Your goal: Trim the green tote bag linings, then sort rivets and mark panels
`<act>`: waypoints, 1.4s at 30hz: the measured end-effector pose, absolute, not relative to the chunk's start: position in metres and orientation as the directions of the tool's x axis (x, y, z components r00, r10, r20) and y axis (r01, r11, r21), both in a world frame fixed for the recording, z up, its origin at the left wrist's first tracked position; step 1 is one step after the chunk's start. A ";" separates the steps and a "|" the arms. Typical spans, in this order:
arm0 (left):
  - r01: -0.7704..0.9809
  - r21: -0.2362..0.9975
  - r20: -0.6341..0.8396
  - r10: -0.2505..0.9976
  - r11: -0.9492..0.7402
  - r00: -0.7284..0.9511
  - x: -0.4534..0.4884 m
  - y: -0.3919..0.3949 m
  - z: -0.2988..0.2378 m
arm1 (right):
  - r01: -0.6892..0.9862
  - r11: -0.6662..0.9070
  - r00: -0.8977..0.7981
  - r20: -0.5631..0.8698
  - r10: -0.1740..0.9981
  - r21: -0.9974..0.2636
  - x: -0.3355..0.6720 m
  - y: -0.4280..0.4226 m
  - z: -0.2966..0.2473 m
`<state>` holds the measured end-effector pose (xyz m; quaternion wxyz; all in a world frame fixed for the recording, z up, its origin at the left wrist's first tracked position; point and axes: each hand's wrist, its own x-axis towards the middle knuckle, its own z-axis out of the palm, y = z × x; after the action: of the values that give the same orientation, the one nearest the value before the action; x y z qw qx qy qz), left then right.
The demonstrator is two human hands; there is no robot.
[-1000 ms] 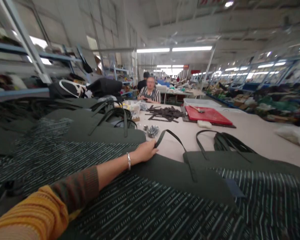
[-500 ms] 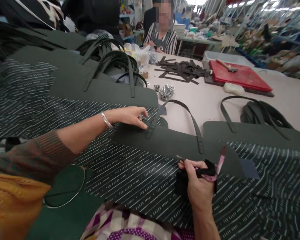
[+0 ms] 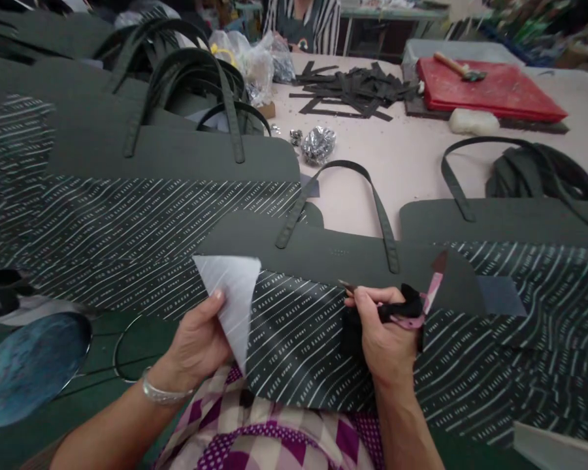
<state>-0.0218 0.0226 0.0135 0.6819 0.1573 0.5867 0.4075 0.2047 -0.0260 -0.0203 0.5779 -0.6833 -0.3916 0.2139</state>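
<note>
In front of me lies a dark green bag panel (image 3: 343, 251) with a looped strap handle (image 3: 372, 189), attached to striped, lettered lining fabric (image 3: 294, 346). My left hand (image 3: 200, 339) pinches a turned-up edge of this lining between thumb and fingers, so its pale reverse side (image 3: 235, 281) shows. My right hand (image 3: 387, 339) is closed round pink-handled scissors (image 3: 411, 321) with black material wrapped about them. A pointed metal tip sticks out past the thumb, just over the seam between panel and lining. A pink strip with a brownish end rises behind the knuckles.
Handled panels (image 3: 176, 150) are stacked on the left, and another panel (image 3: 500, 222) lies right. Behind are dark strips (image 3: 357, 91), a clear bag of shiny metal pieces (image 3: 318, 145), and a hammer (image 3: 460, 67) on a red board (image 3: 494, 91). A person in stripes sits across the table.
My left hand has come down and back from beside the strap and now holds a lifted lining edge. My right hand keeps the scissors in nearly the same place. The view has tilted down.
</note>
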 end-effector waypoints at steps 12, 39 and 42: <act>-0.591 0.455 -0.787 0.612 0.665 0.082 0.068 0.046 0.022 | 0.301 -0.007 0.585 0.179 0.791 -0.954 0.199 -0.028 -0.018; -0.589 0.351 -0.846 0.516 0.728 0.134 0.059 0.042 0.021 | 0.414 -0.022 0.568 0.240 0.787 -0.910 0.197 -0.029 -0.014; -0.586 0.349 -0.842 0.519 0.732 0.147 0.059 0.042 0.022 | 0.403 -0.044 0.569 0.213 0.794 -0.914 0.196 -0.030 -0.016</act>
<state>0.0591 0.0417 0.0225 0.7566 -0.0307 0.5417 0.3650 0.1964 -0.0304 -0.0157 0.5430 -0.6998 -0.4279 0.1800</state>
